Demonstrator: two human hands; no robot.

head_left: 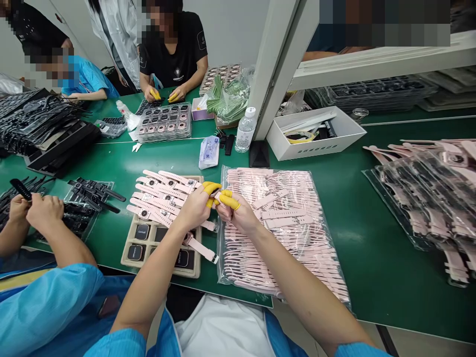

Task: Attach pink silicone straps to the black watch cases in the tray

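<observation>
This is a workshop: workers (180, 47), green bench (353, 263), watch straps (284, 218).

No word or number can be read with certainty. Small print stands on the white box (316, 145), the bottle (245, 135), the packet (208, 152), the black shirt (189, 45) and the square watch faces (143, 231), but it is too small or blurred.

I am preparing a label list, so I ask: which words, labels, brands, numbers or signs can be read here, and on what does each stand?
No text is clear enough to quote.
White box: dark characters, too small to read.
Bottle label: too blurred.
Bluish packet: print too small.
Black shirt opposite: pale prints, unreadable.
Square watch faces: pale marks, too small.
</observation>
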